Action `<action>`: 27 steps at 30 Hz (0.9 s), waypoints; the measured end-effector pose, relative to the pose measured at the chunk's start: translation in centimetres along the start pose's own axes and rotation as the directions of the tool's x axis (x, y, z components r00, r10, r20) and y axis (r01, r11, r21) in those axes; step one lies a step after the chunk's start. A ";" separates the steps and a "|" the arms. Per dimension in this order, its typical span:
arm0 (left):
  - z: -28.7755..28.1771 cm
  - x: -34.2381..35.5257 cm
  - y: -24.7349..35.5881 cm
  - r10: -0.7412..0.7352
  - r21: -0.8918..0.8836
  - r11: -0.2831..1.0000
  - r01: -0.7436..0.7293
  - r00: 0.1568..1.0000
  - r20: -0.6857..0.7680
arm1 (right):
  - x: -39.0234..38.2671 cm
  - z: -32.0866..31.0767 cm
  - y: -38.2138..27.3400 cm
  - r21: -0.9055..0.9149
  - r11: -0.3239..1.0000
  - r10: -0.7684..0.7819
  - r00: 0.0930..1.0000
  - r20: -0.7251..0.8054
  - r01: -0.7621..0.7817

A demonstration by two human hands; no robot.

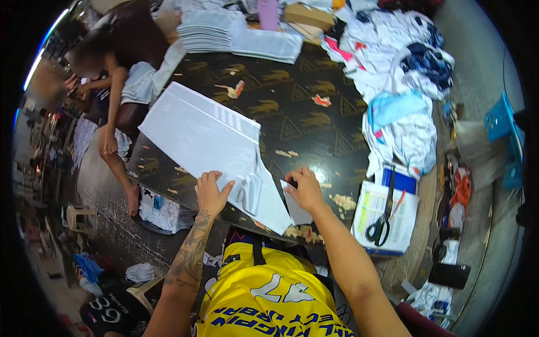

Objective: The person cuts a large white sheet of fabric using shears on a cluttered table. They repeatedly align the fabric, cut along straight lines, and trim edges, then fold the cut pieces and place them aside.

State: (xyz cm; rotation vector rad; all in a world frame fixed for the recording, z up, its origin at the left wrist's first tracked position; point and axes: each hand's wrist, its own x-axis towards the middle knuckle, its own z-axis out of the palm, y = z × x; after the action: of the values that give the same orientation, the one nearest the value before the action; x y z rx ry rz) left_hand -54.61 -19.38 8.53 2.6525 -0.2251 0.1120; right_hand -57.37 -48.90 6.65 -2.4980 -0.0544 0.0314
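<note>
1. Left hand (210, 194), lower centre: fingers spread on the white fabric panel (193, 129), apparently keeping it flat.
2. Right hand (306, 191), right of it: fingers curled at the top of a pale flat piece (298, 213) beside the panel's narrow end; I cannot tell whether they pinch it.
3. The panel slants from centre to upper left across the dark table (337, 154), probably to lie full length.
4. Scissors (387, 214), lower right, lie on papers (365, 212), handles toward the wearer, seemingly for easy reach.
5. Folded white stack (205, 33), top: squared, presumably for neatness.
</note>
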 end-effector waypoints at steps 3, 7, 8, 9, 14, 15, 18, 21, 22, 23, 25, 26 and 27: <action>2.4 -0.7 -1.5 -0.041 0.132 0.991 0.018 0.983 0.178 | -0.3 0.4 0.8 0.005 0.990 -0.138 0.989 -0.055 0.138; 5.3 -2.7 4.5 0.333 -0.388 0.891 -0.235 0.920 0.208 | -1.6 -5.4 1.2 0.444 0.889 0.154 0.987 -0.056 -0.113; 5.0 -2.9 5.5 0.456 -0.393 0.840 -0.373 0.879 0.139 | -1.8 -7.4 0.8 0.486 0.858 0.201 0.979 -0.019 -0.167; 4.5 -2.5 6.3 0.524 -0.429 0.812 -0.397 0.818 0.236 | -2.0 -8.9 0.1 0.527 0.802 0.303 0.952 0.048 -0.282; -0.2 0.9 4.9 0.302 -0.690 0.716 0.106 0.844 0.443 | -0.8 -11.3 -7.0 0.590 0.688 0.407 0.898 0.171 -0.424; -1.1 1.3 3.9 0.228 -0.763 0.623 0.173 0.893 0.389 | -0.2 -10.4 -8.8 0.622 0.650 0.396 0.893 0.212 -0.436; -2.3 3.5 0.9 0.385 -0.907 0.283 0.312 0.829 0.406 | 2.3 -6.1 -13.8 0.730 0.479 0.330 0.870 0.365 -0.488; -3.9 4.6 -3.8 0.401 -0.707 0.220 0.672 0.598 0.694 | 5.9 -1.7 -16.9 0.818 0.419 0.235 0.917 0.321 -0.394; -4.6 4.5 -5.2 0.329 -0.681 0.197 0.705 0.607 0.724 | 7.6 -0.3 -17.5 0.808 0.444 0.243 0.920 0.307 -0.387; -5.3 4.4 -6.4 0.245 -0.643 0.190 0.742 0.598 0.763 | 9.3 0.9 -17.9 0.803 0.465 0.246 0.925 0.289 -0.374; -6.5 4.1 -8.0 -0.029 -0.702 -0.012 0.712 0.701 0.712 | 13.1 3.7 -18.7 0.767 0.504 0.236 0.917 0.321 -0.398; -7.0 4.2 -8.7 -0.144 -0.745 0.002 0.667 0.738 0.660 | 14.5 4.6 -19.0 0.785 0.520 0.155 0.941 0.300 -0.336; -7.4 4.5 -9.2 -0.225 -0.773 0.043 0.632 0.760 0.609 | 16.1 5.4 -19.3 0.732 0.560 0.198 0.921 0.336 -0.388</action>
State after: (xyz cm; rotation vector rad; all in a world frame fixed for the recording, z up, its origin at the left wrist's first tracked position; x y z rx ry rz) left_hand -48.88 -8.53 11.48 1.2283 0.3759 -0.5493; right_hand -42.06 -29.53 13.77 -1.5548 0.2496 0.3916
